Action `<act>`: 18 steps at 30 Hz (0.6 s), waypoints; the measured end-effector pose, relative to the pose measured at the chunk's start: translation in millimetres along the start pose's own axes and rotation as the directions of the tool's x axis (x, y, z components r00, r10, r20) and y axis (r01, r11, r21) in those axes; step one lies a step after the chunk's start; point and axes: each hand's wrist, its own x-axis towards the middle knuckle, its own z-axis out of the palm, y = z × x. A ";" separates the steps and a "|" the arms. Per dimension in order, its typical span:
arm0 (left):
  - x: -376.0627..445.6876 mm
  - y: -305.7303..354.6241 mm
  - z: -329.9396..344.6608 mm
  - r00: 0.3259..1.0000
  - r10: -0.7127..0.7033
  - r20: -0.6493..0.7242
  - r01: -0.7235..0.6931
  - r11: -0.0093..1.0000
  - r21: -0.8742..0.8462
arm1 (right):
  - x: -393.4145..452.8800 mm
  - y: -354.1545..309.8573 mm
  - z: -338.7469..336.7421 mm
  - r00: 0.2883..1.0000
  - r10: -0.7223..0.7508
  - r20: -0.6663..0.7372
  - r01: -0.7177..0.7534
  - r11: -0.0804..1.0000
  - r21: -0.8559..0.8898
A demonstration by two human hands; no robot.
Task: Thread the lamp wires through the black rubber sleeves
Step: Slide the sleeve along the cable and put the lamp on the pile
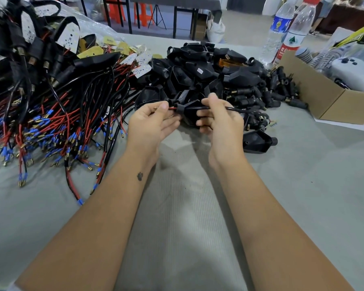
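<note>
Above the cloth, 2 hands, left hand (153,120) and right hand (219,120), pinch 1 wire (233,109) through 1 sleeve (180,108).

Even bright indoor light, soft forearm shadows on cloth, wide-angle bending at edges, background soft

Two clear plastic water bottles stand at the far right of the grey cloth-covered table (303,206), one with a blue label (278,28) and one with a red-and-white label (293,36). Just beside them an open cardboard box (324,99) holds a white controller (353,68). Beyond the table stand orange stools (144,15) and a black tripod (157,15).
</note>
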 end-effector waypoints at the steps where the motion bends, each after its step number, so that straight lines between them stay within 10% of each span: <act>1: 0.3 0.3 0.0 1.000 0.006 -0.022 -0.006 1.000 0.006 | 1.3 -0.9 -0.9 0.999 0.027 -0.036 -0.026 0.998 0.051; 10: -0.3 2.4 5.5 0.999 -0.050 -0.018 0.048 0.994 -0.098 | 5.4 6.4 2.8 0.974 -0.104 -0.199 0.065 0.979 -0.194; 18: -3.6 13.1 -1.4 0.961 -0.214 0.174 0.232 0.969 -0.087 | 7.4 5.0 -1.5 0.984 -0.043 -0.173 0.035 0.998 -0.050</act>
